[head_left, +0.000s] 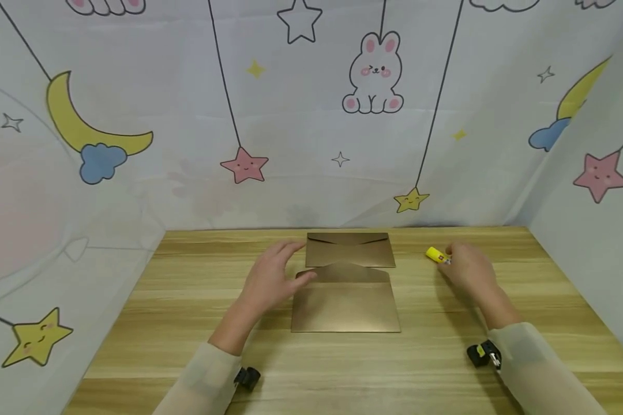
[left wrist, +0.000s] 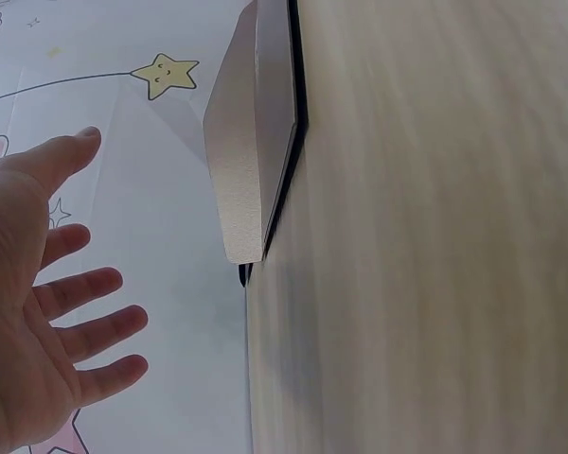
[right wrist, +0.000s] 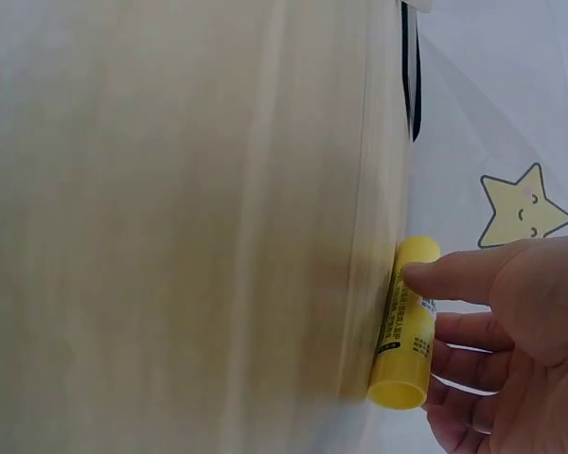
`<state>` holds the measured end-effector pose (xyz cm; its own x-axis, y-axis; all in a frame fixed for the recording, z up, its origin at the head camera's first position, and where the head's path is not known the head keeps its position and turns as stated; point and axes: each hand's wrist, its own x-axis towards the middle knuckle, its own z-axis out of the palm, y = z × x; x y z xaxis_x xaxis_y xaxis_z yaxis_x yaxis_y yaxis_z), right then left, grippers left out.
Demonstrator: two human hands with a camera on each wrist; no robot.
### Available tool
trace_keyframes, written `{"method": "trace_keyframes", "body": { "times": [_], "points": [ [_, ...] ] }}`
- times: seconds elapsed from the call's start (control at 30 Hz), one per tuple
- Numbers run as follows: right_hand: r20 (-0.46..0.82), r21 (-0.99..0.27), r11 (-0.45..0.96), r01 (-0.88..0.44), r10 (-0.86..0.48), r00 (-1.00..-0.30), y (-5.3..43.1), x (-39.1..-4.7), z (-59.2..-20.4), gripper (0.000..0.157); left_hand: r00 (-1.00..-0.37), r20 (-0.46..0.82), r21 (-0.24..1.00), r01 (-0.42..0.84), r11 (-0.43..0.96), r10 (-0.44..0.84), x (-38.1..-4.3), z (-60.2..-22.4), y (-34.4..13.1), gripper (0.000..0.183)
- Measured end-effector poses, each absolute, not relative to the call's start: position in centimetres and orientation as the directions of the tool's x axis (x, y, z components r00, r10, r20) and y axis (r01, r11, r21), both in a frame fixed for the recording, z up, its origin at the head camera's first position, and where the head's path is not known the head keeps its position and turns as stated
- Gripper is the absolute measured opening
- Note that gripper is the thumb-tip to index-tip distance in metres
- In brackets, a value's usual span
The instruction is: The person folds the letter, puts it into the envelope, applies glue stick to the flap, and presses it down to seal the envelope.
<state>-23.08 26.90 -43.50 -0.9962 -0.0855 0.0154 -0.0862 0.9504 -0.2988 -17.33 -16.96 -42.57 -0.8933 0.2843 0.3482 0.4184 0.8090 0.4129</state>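
Thumb and fingers of your right hand [head_left: 469, 268] pinch a yellow tube [head_left: 436, 255] near the far right part of the wood-grain table [head_left: 342, 369]. In the right wrist view your thumb lies along the near side of the tube, over its printed label, and your other fingers curl behind it. The tube sits right by the tabletop; you cannot tell from these views whether it rests there or is slightly lifted.

Your left hand [head_left: 270, 276] is spread, holding nothing, its fingers parted and its palm turned toward the middle of the table. From the head view it overlaps the left side of the front envelope [head_left: 345, 308], but the left wrist view shows a gap between your fingers and the paper.

That bronze-coloured envelope lies with its flap [head_left: 350, 274] opened away from you, angled up from the table. Just behind it lies the rear envelope [head_left: 353, 256], the same colour, its lower edge partly covered by that flap in the head view. Both are well apart from the tube, to its left.

You wear pale sleeves [head_left: 199, 374]. Beyond the table hangs a white backdrop [head_left: 301, 104] printed with moons, stars and a rabbit [head_left: 376, 80].
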Motion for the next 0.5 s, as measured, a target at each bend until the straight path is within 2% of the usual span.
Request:
{"method": "trace_keyframes", "body": {
  "times": [0.2,0.5],
  "points": [
    [-0.021,-0.295,0.952,-0.078,-0.088,-0.996,26.98,-23.20,-43.68,0.030,-0.891,0.353,0.412,0.422,0.808,0.285,-17.36,-42.79,-17.01,0.071],
    [-0.001,-0.279,0.955,-0.096,-0.100,-0.995,26.46,-23.10,-43.46,0.032,-0.888,0.359,0.406,0.426,0.808,0.288,-17.30,-42.78,-16.95,0.072]
  ]
}}
